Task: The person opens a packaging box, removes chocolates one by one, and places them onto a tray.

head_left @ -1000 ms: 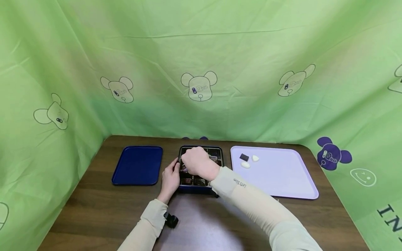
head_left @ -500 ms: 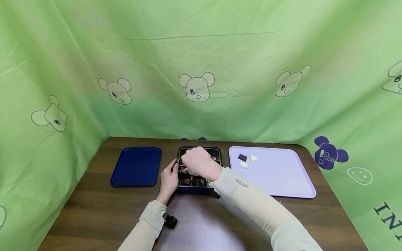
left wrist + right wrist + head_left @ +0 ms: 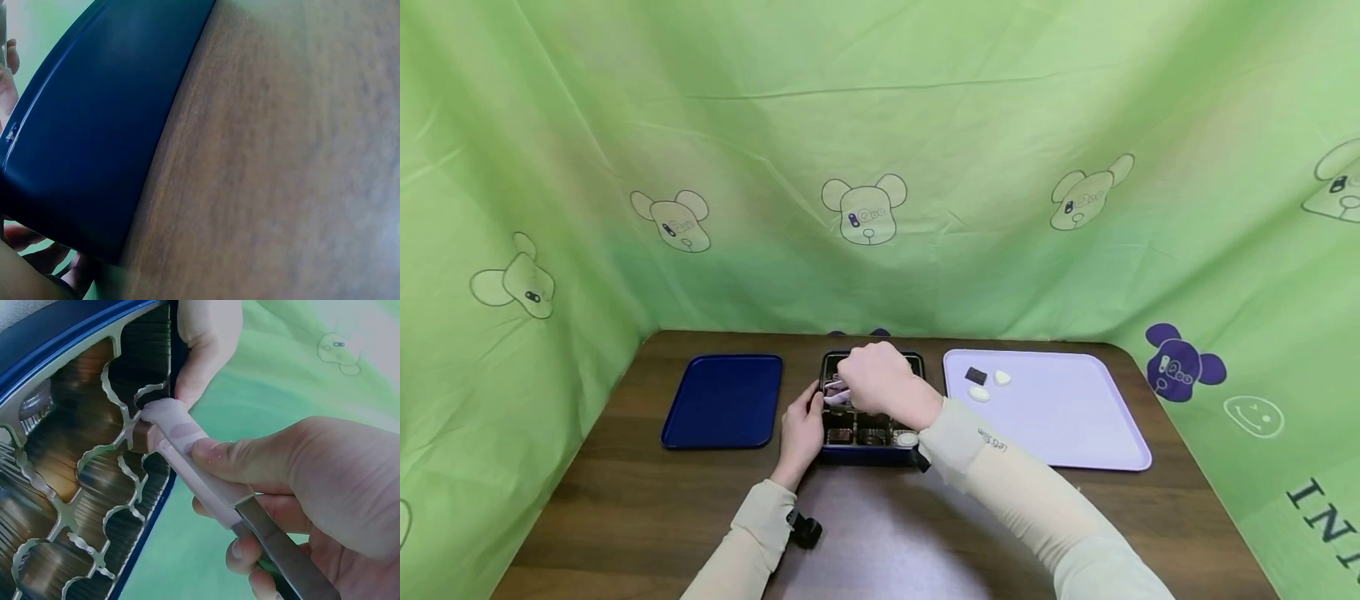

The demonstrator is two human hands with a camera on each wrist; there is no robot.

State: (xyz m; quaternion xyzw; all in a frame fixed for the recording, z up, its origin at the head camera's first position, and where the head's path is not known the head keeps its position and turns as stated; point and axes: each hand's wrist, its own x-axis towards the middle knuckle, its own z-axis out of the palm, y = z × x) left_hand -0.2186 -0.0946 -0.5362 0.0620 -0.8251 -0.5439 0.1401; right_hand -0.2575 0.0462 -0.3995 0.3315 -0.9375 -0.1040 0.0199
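Chocolate (image 3: 142,436), a brown piece, sits pinched between the pink tips of the tongs (image 3: 187,456) just above a cell on the left side of the box (image 3: 868,454), which lies on the counter (image 3: 880,533) between the blue tray (image 3: 722,400) and the lilac tray (image 3: 1052,417). The right hand (image 3: 880,379) has its grip clenched round the tongs, thumb pressing one arm and fingers curled under the other, as the right wrist view shows; the left hand (image 3: 801,433) rests against the box's left wall, thumb on the rim, with fingers too hidden to tell whether they curl or lie flat. To do this step well, I judge that the squeeze should be even and light, since a hard pinch could mark or crack the piece and a slack one could let it slip back among the scalloped dividers; the lift should go straight up until the piece is above the liner's edge, and the left hand should keep the box from sliding. Counted: one box, two trays, one pair of tongs, one piece in the tongs. On the lilac tray lie three pieces, one dark square (image 3: 975,375) and two white pieces (image 3: 1002,377), close together near its far left corner. The pieces left in the box cannot be counted, as the right hand covers most of the cells
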